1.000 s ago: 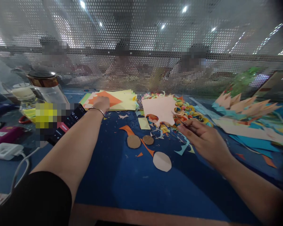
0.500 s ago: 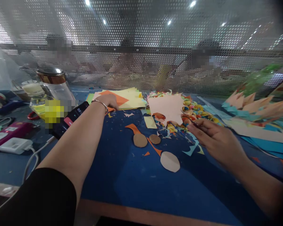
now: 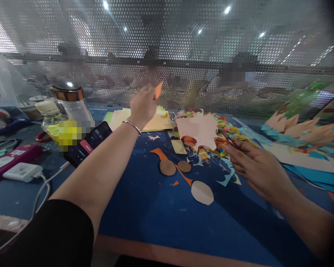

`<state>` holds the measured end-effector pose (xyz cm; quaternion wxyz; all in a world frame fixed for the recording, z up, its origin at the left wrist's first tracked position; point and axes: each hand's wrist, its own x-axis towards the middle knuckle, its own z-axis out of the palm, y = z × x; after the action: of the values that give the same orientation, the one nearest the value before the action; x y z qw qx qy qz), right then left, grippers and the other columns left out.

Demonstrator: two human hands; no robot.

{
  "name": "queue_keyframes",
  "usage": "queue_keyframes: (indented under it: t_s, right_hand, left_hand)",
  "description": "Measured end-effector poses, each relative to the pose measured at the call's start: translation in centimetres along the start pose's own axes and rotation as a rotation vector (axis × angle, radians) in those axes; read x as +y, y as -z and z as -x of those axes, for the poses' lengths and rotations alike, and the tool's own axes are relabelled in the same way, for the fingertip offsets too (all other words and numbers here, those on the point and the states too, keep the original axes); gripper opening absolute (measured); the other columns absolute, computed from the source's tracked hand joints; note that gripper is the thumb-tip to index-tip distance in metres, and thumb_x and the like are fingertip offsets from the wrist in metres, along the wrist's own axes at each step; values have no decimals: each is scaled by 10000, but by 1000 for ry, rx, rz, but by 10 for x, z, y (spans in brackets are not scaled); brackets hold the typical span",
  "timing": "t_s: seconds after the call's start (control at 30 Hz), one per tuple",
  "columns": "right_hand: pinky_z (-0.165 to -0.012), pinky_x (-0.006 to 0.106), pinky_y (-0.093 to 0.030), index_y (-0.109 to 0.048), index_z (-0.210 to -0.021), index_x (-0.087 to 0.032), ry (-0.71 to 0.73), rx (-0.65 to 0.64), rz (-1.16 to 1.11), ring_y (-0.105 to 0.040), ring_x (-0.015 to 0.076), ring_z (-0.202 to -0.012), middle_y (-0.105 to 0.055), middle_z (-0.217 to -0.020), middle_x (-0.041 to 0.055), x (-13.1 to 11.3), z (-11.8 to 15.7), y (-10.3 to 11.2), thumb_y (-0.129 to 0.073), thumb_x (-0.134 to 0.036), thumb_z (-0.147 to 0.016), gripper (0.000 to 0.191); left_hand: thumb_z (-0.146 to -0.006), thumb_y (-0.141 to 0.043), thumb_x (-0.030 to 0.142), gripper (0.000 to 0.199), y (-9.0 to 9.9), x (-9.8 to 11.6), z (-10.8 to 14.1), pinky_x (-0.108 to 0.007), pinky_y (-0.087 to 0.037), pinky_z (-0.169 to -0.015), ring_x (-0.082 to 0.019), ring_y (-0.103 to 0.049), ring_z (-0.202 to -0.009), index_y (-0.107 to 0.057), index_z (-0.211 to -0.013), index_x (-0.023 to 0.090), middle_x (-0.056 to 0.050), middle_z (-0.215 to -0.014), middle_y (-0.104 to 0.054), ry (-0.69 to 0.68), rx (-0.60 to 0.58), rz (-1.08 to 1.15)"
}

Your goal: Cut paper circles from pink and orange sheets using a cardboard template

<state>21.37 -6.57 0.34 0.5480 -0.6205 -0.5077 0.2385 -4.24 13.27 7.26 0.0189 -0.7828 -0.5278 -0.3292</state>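
While orange paper (image 3: 159,89) is pinched in the left hand (image 3: 143,106), at its one o'clock, a slim tool (image 3: 230,139) is clasped by the right hand (image 3: 257,165).

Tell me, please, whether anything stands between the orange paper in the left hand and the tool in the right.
Nothing visible stands between the orange paper in the left hand and the tool in the right hand; the pale pink sheet lies lower, over paper scraps.

Small lights (image 3: 227,10) above, dark right edge, seemingly some blur
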Motion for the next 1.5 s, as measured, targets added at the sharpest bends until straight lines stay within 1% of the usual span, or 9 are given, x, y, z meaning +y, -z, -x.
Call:
queue_keyframes:
  t_s: [0.17, 0.3, 0.47, 0.67, 0.93, 1.07, 1.23, 1.37, 1.5]
  right_hand:
    - [-361, 191, -207, -599, -764, -226, -108, -12, -293, -250, 53, -437, -333, -556, -95, -14, -7, -5, -942, -700, -634, 599]
    - [-337, 180, -211, -631, -777, -217, -102, 2, -430, -257, 54, -416, -330, -523, -98, -20, -15, -12, -926, -723, -643, 601]
    - [-332, 170, -238, -478, -689, -242, -120, 11, -517, -244, 45, -401, -274, -505, -127, -18, -22, -21, -1028, -572, -548, 656]
    - [-433, 176, -448, -597, -748, -229, -172, 15, -527, -493, 71, -495, -538, -609, -81, -16, -20, -24, -1058, -513, -395, 647]
    - [-496, 247, -491, -652, -863, -265, -122, 57, -453, -696, 199, -707, -717, -794, -19, -6, -22, -20, -999, -259, -427, 558]
    - [-498, 234, -481, -689, -910, -242, -83, 84, -421, -633, 144, -631, -697, -792, -28, -4, -25, -9, -956, -234, -482, 505]
    - [-345, 183, -239, -608, -782, -233, -73, 100, -415, -397, 53, -435, -513, -619, -87, -12, -25, 1, -918, -222, -505, 416]
    - [-323, 184, -227, -565, -717, -239, -116, 71, -415, -331, 52, -378, -433, -509, -100, -20, -23, 7, -889, -255, -517, 381]
    - [-326, 171, -243, -565, -726, -241, -141, 63, -422, -349, 56, -373, -437, -489, -97, -23, -23, 9, -871, -283, -514, 375]
  left_hand:
    - [-1049, -458, 106, 274, -17, 69, 39, -364, -508, -856, -311, -560, -1263, -681, -1182, 191, -131, -1280, -615, -478, 83, 197]
    - [-1104, -372, 133, 342, -41, 84, 70, -312, -385, -571, -252, -589, -1129, -677, -1248, 192, -112, -1182, -647, -821, 102, -1]
    - [-1150, -279, 199, 442, -49, 85, 85, -307, -323, -536, -205, -588, -1020, -710, -1241, 240, -67, -1062, -670, -1012, 154, -111]
    - [-1140, -281, 146, 468, -52, 94, 90, -324, -389, -619, -185, -599, -966, -730, -1211, 257, -47, -1095, -693, -1117, 109, -143]
    - [-1108, -387, 123, 348, -57, 98, 95, -327, -379, -593, -208, -631, -992, -722, -1166, 201, -89, -1147, -693, -1181, 50, -91]
    - [-1106, -490, 426, 337, -52, 96, 86, -365, -517, -775, -241, -647, -1065, -715, -1210, 198, -102, -1235, -704, -1203, 23, 81]
    - [-1004, -587, 267, 474, -26, 76, 45, -521, -426, -1171, -319, -550, -1363, -596, -1475, 210, -137, -1458, -634, -769, 121, 249]
    - [-812, -732, 160, 829, -8, 56, 19, -547, -373, -1214, -369, -449, -1492, -476, -1599, 214, -145, -1608, -550, -622, 2, 225]
    - [-853, -689, 172, 348, -2, 47, 10, -400, -510, -999, -260, -695, -1116, -771, -1190, 198, -75, -1130, -791, -640, -252, 262]
